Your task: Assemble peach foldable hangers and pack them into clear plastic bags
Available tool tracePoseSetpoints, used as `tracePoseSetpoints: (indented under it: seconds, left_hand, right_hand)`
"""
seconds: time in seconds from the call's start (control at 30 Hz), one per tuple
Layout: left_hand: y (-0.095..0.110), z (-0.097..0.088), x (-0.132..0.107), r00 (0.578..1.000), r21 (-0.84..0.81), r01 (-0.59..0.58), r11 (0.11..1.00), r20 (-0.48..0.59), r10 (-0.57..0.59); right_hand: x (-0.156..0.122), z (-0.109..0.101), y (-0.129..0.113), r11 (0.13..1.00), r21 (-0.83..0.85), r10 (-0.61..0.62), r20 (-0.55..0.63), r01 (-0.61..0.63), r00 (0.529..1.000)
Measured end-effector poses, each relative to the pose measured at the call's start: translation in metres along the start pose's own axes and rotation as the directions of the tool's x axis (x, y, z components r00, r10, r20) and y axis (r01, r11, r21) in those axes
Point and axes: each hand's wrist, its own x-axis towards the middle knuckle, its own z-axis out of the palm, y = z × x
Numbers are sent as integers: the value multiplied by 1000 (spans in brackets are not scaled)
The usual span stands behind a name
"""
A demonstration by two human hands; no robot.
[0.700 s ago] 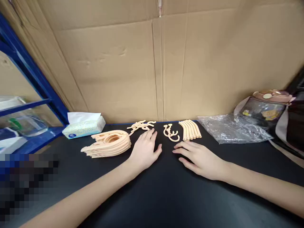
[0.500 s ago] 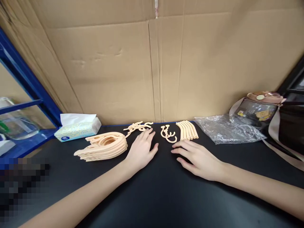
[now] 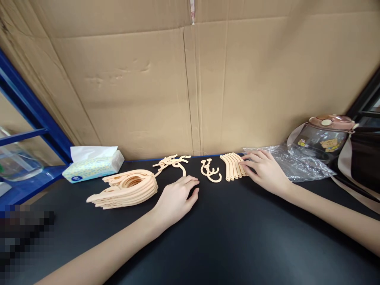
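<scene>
My left hand (image 3: 176, 200) rests on the black table (image 3: 208, 245), thumb apart from the loosely bent fingers, nothing in it. Just beyond it lies a tangle of beige plastic hooks (image 3: 169, 163), one hook curving down toward its fingers. A stack of beige clothes hanger pieces (image 3: 130, 192) sits to its left. My right hand (image 3: 265, 170) reaches over the right end of a row of slim curved beige strips (image 3: 233, 166). Its fingers are apart, and the tips touch or nearly touch the rightmost strip. Between the hands, a small group of beige hooks (image 3: 210, 172) lies flat.
A tissue pack (image 3: 93, 166) stands at the back left, by a blue metal frame (image 3: 56, 146). Crumpled clear plastic wrap (image 3: 305, 168) lies behind my right hand, with a strapped drink bottle (image 3: 323, 136) and a dark bag (image 3: 365, 162) beyond. Cardboard (image 3: 142, 91) walls the back edge.
My right hand has moved right and away from me, from the near end of the strips to their right side. My left hand has drawn back slightly, uncovering a hook.
</scene>
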Motion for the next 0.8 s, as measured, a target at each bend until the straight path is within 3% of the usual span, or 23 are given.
tracePoseSetpoints:
  seconds: [0.33,0.6,0.8]
  left_hand:
    - [0,2,-1,999,12,-11,1000,36,11]
    - [0,2,-1,999,11,-21,1000,34,20]
    - [0,2,-1,999,16,-18,1000,27,18]
  right_hand:
    - [-3,1,-2,983,-177,33,-43,-40,999]
    - [-2,4,5,955,-283,117,106,-83,988]
    - [-3,8,8,945,-315,138,134,-89,981]
